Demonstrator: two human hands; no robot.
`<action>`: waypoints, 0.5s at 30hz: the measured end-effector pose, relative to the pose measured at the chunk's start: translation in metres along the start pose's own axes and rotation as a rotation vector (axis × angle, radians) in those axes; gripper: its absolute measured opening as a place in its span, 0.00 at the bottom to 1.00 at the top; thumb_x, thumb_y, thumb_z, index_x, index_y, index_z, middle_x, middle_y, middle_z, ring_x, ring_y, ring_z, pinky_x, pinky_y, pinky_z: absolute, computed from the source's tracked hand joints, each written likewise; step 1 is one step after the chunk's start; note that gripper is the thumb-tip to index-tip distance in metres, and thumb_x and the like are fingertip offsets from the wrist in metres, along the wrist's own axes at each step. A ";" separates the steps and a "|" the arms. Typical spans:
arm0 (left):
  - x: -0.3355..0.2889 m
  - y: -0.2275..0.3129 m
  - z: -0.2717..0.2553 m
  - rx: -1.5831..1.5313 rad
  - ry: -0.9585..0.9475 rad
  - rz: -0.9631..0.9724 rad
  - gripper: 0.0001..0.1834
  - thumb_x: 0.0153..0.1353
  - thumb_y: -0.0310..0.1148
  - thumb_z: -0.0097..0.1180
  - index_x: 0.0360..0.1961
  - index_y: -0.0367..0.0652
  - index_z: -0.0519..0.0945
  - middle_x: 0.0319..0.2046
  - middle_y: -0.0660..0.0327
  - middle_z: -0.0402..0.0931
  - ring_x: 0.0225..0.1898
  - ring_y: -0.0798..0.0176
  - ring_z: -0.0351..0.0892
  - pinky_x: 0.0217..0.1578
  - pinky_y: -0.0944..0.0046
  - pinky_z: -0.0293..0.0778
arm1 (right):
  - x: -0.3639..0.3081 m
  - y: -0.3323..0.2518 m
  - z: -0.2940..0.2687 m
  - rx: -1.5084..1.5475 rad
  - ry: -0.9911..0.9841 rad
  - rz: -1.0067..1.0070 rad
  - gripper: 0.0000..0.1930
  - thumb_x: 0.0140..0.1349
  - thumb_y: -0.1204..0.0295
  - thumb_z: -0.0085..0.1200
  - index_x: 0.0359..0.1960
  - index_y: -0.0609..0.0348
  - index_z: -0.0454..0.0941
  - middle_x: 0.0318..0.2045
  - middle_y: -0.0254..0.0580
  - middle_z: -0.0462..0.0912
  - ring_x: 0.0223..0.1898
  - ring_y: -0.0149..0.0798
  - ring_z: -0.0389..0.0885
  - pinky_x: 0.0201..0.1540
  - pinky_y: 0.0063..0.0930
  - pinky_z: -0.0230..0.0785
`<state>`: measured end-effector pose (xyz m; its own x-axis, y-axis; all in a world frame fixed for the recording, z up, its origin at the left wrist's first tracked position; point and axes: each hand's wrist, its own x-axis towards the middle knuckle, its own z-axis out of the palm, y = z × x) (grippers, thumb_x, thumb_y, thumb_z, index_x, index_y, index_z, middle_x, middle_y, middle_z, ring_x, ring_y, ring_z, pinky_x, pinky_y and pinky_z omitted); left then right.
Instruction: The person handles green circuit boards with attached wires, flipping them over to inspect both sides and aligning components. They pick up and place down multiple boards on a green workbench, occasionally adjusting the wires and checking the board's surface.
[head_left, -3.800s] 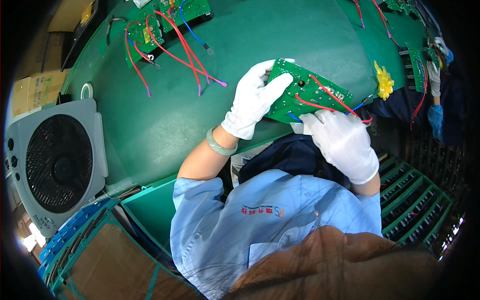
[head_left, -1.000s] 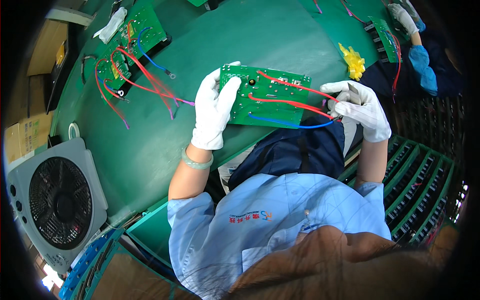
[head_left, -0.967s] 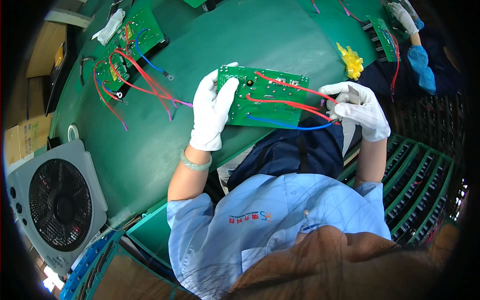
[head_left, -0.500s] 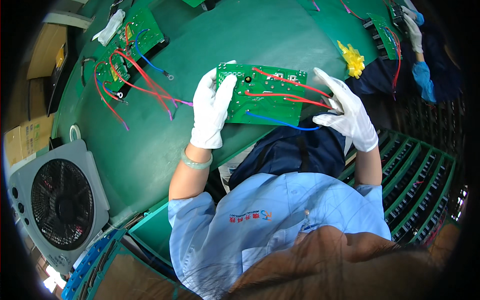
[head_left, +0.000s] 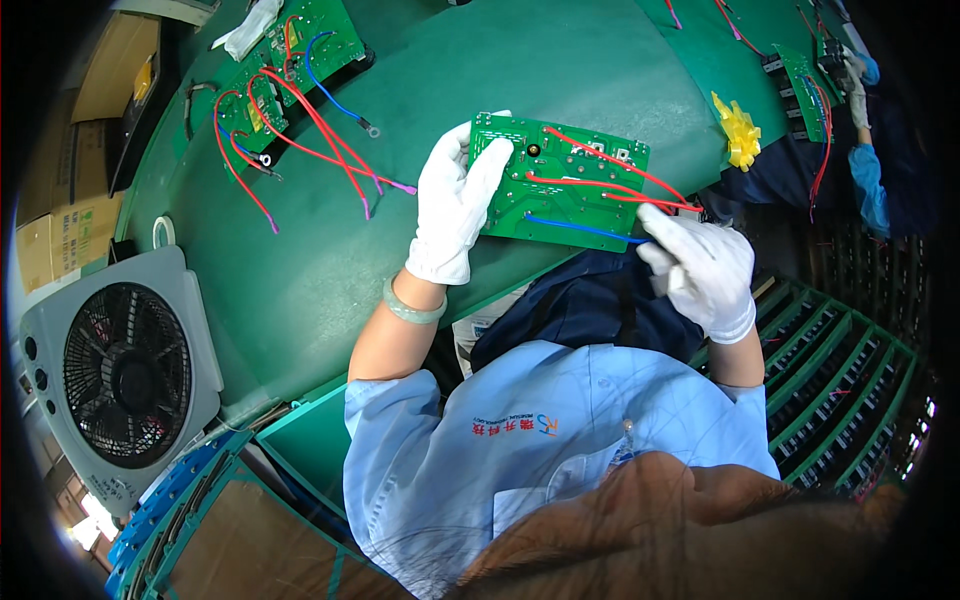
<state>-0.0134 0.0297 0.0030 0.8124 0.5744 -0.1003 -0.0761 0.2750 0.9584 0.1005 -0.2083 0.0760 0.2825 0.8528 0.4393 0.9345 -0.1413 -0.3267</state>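
A green circuit board (head_left: 570, 205) is held over the table's near edge by its left end, in my left hand (head_left: 460, 205). The thumb of this white-gloved hand lies on the board's face. Several red wires (head_left: 600, 186) and one blue wire (head_left: 575, 228) run rightward from the board. My right hand (head_left: 700, 265), also in a white glove, is just off the board's right end with its fingers curled. The blue wire runs in between its thumb and forefinger, where its tip is hidden. The red wires' ends pass just above this hand.
More wired circuit boards (head_left: 318, 45) lie on the green table (head_left: 400, 110), at the far left beside a white glove (head_left: 250, 28). A grey fan (head_left: 130, 370) stands at left. A yellow bow (head_left: 740, 135) lies at right, near a co-worker's gloved hand (head_left: 857, 95). Green slatted racks (head_left: 830, 370) stand below right.
My right hand's fingers have gone from spread to curled around the blue wire's end. The board and my left hand sit further right in the picture, as does the table scene.
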 end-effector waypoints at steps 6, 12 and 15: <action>0.000 0.003 0.000 0.013 -0.008 0.003 0.19 0.65 0.26 0.56 0.55 0.30 0.71 0.49 0.56 0.77 0.47 0.70 0.76 0.50 0.69 0.73 | -0.013 0.003 0.015 -0.045 -0.080 -0.059 0.20 0.51 0.67 0.66 0.48 0.55 0.82 0.26 0.35 0.81 0.19 0.35 0.75 0.21 0.30 0.62; 0.000 0.003 -0.001 0.037 -0.038 0.036 0.20 0.66 0.28 0.57 0.56 0.29 0.71 0.46 0.58 0.77 0.46 0.71 0.76 0.51 0.69 0.72 | -0.031 0.015 0.026 -0.006 -0.091 0.058 0.18 0.51 0.70 0.66 0.45 0.55 0.82 0.26 0.35 0.81 0.18 0.36 0.75 0.21 0.31 0.62; 0.002 0.003 -0.003 0.065 -0.085 0.082 0.21 0.65 0.28 0.57 0.56 0.28 0.70 0.46 0.59 0.77 0.46 0.71 0.75 0.51 0.69 0.72 | -0.042 0.026 0.039 0.056 -0.018 0.117 0.15 0.51 0.70 0.66 0.41 0.55 0.82 0.28 0.36 0.83 0.20 0.39 0.78 0.23 0.32 0.65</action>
<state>-0.0132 0.0339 0.0049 0.8511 0.5249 -0.0004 -0.1088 0.1772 0.9781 0.1042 -0.2284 0.0159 0.3841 0.8412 0.3806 0.8818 -0.2121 -0.4213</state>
